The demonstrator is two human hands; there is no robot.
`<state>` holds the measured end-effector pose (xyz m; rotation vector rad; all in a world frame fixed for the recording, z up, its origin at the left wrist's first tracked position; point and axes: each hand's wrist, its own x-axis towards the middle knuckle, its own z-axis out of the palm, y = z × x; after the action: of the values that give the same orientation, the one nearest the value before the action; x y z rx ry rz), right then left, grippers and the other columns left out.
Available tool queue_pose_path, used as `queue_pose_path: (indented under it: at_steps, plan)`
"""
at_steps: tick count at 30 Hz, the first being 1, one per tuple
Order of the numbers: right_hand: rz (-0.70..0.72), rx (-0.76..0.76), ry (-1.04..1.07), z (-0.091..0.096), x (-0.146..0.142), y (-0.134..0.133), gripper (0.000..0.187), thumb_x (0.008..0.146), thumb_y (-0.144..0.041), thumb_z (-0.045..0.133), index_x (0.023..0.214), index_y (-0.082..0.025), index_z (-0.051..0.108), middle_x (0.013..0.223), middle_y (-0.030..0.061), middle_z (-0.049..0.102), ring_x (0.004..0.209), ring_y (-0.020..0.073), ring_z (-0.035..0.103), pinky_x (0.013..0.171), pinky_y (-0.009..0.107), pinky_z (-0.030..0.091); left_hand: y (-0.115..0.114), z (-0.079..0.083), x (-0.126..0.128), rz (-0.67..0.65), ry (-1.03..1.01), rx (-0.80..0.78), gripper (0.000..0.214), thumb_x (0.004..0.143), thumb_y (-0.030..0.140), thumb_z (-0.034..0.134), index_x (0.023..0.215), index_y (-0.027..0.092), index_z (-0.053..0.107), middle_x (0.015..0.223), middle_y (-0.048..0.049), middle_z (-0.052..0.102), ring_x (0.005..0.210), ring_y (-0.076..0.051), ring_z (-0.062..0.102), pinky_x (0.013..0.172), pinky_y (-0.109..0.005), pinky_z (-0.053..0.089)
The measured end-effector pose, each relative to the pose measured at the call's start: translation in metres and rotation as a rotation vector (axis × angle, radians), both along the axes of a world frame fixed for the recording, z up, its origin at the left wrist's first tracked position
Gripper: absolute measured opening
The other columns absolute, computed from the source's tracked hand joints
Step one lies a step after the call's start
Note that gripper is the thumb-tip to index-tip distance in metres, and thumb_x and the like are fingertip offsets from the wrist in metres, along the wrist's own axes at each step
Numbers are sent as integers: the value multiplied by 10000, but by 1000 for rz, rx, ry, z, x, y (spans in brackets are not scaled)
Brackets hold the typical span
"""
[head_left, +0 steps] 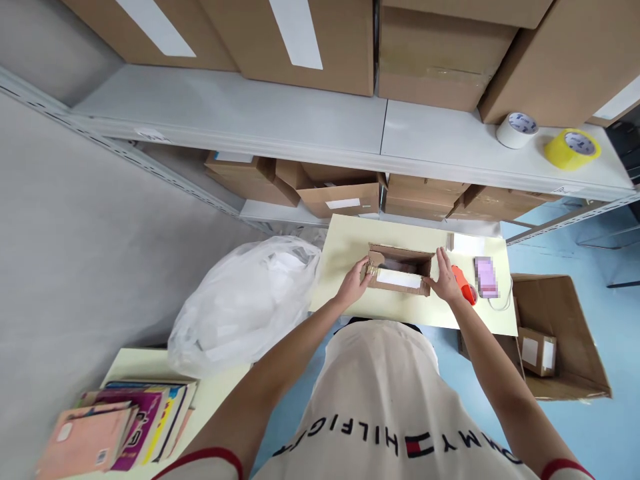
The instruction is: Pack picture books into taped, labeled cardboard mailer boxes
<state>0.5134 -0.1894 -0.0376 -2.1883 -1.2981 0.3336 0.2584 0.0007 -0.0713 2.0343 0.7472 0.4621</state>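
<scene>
A small open cardboard box (399, 289) with a white label on its front wall rests on the pale yellow table (345, 233). My left hand (353, 283) grips its left end, fingers at the side and front corner. At the opposite end, my right hand (444, 280) holds the box, thumb on the front corner and fingers stretched along the right side. The box's inside is shadowed; I cannot make out any contents. Just right of my right hand lies an orange-red tape dispenser (465, 283), close to a phone (486, 277) with a pink-purple screen and a white cable.
White labels (469, 244) lie at the table's back right. Shelves (320, 120) ahead hold cardboard boxes, a white tape roll (517, 130) and a yellow one (573, 149). A plastic bag (245, 300) stands left, books (135, 427) lower left, a large open carton (575, 333) right.
</scene>
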Motion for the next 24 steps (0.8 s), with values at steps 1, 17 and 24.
queue_pose_path:
  at_steps: [1, 17, 24]
  plan:
    - [27, -18, 26, 1, 2, 1, 869, 821, -310, 637, 1544, -247, 158, 1531, 151, 370, 1405, 327, 397, 1078, 558, 445, 1, 0, 0, 0, 4, -9, 456, 931, 280, 484, 1374, 200, 413, 1448, -132, 518, 1347, -237, 497, 1077, -429, 467]
    - [54, -232, 33, 15, 0, 7, 392, 891, -229, 499, 1273, -250, 582, 1248, 111, 664, 1144, 307, 640, 890, 491, 573, -1, -1, -5, 25, -5, -221, 575, 904, 308, 535, 1416, 174, 311, 1480, -209, 438, 1345, -279, 495, 890, -380, 591]
    - [324, -217, 136, 11, -8, -22, 623, 946, -339, 452, 1539, -244, 289, 1647, 108, 173, 1470, 305, 312, 1116, 490, 424, 4, 8, -9, -74, 60, -50, 651, 947, 324, 469, 1523, 195, 193, 1610, -185, 223, 1437, -288, 369, 1015, -402, 530]
